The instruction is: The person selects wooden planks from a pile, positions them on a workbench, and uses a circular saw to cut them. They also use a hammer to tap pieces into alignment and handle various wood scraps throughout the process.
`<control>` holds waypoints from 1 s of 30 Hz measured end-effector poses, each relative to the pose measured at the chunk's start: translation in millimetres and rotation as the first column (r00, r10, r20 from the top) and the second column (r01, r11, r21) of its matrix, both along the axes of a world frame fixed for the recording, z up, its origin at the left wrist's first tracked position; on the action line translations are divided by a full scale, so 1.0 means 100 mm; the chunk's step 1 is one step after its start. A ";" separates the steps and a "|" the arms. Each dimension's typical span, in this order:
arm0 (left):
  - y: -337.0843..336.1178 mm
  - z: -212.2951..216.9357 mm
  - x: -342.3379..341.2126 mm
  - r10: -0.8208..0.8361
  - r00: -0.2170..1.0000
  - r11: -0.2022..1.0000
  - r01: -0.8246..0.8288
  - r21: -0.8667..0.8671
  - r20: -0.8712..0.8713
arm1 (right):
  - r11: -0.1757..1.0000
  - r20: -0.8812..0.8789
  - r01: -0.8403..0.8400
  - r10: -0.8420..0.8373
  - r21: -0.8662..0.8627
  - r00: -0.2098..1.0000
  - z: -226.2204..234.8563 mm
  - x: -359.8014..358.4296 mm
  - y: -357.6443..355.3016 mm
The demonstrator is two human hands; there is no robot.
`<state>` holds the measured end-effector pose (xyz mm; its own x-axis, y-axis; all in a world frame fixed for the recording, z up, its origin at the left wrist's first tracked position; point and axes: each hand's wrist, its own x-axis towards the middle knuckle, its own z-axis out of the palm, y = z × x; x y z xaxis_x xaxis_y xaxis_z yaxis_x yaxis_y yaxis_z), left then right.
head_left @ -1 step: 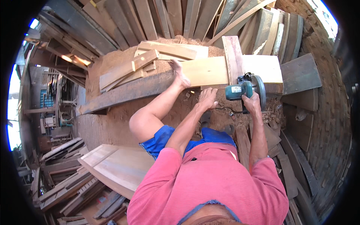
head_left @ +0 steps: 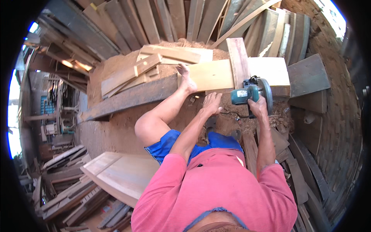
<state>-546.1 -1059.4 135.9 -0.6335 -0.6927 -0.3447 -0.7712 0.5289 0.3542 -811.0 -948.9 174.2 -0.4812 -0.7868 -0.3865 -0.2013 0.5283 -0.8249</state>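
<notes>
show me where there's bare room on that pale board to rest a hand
Bare patches: the pale board between the foot and the reddish plank, and its far right end. Crowded near the circular saw held by the right hand.

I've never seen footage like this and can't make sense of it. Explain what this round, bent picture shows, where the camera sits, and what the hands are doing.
The camera is worn on a person's head and looks down, so you see their pink shirt at the bottom and their forearms reaching away. The wide lens bends straight edges near the rim.

The right hand grips a teal circular saw at the near edge of a pale wooden board. The left hand hovers beside it, fingers spread, holding nothing. A bare foot presses on the board, which rests on a long dark plank. A narrow plank lies across the board. Sawdust and stacked timber surround everything.
</notes>
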 end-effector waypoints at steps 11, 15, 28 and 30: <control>-0.88 -0.81 -0.22 -0.191 0.972 0.980 0.197 -0.036 0.138 | 0.999 -0.069 0.036 -0.038 -0.035 0.997 0.09 0.21 0.11; -1.09 -0.94 -0.18 -0.271 0.963 0.959 0.270 -0.090 0.006 | 0.998 -0.025 0.058 -0.058 -0.019 0.998 0.17 0.24 0.07; -1.03 -1.12 -0.12 -0.466 0.872 0.871 0.423 -0.248 -0.149 | 0.964 0.201 0.259 -0.243 -0.055 0.949 0.24 0.33 0.03; -1.04 -1.11 -0.16 -0.471 0.873 0.868 0.433 -0.243 -0.125 | 0.928 0.205 0.367 -0.348 -0.059 0.915 0.22 0.36 0.18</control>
